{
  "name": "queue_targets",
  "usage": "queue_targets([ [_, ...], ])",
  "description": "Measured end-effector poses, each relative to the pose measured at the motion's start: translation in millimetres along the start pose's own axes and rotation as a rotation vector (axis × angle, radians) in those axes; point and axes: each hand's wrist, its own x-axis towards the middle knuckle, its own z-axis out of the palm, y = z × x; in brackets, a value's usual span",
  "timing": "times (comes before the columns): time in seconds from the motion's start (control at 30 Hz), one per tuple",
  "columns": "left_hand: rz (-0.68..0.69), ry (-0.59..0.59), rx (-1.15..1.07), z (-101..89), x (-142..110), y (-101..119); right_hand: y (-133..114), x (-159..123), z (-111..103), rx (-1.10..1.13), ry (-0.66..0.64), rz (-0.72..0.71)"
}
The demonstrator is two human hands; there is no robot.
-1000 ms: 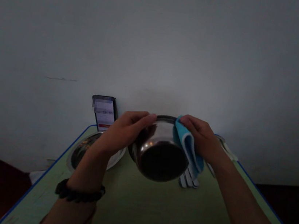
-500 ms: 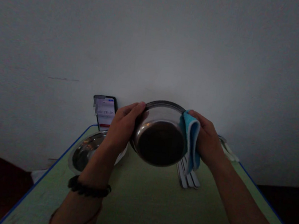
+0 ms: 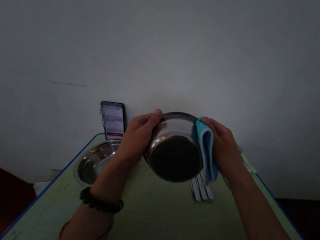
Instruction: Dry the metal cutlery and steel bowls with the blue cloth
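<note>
A shiny metal bowl (image 3: 176, 132) is held up above the table, tilted so its dark underside faces me. My left hand (image 3: 138, 135) grips its left rim, thumb on the outside near the top. On the other side my right hand (image 3: 223, 146) is closed on a folded blue cloth (image 3: 207, 150) with a white edge, which presses against the bowl's right rim. The right fingertips are partly hidden by the cloth. Below the cloth, several metal utensil handles (image 3: 202, 192) lie on the table, their far ends covered by the bowl.
A second metal bowl (image 3: 90, 166) stands on the left of the green table (image 3: 158, 222), partly behind my left forearm. A phone (image 3: 114, 122) leans on the wall (image 3: 169, 50) behind it. Pale utensils (image 3: 249, 164) lie at the back right edge.
The held bowl has shifted slightly right and down, with both hands and the cloth moving along. My grip looks the same on both sides.
</note>
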Motion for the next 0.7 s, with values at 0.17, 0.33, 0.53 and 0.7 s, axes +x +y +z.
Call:
queue_targets([
  [0.17, -0.030, -0.111, 0.049, -7.3, -5.8, 6.3, 0.7, 1.2, -0.7, -0.022, -0.074, -0.005],
  [0.33, -0.056, -0.269, 0.173, -5.8, -9.6, 13.3, -1.5, 0.4, 0.4, -0.072, -0.214, -0.021],
  [0.53, -0.025, 0.075, -0.056, -6.6, -0.7, 2.7, 6.1, -1.8, 7.1, 0.076, 0.023, 0.024],
  [0.7, -0.060, 0.033, -0.016, -11.6, -0.1, 1.4, 10.4, 0.4, 1.8, 0.082, -0.011, 0.036],
])
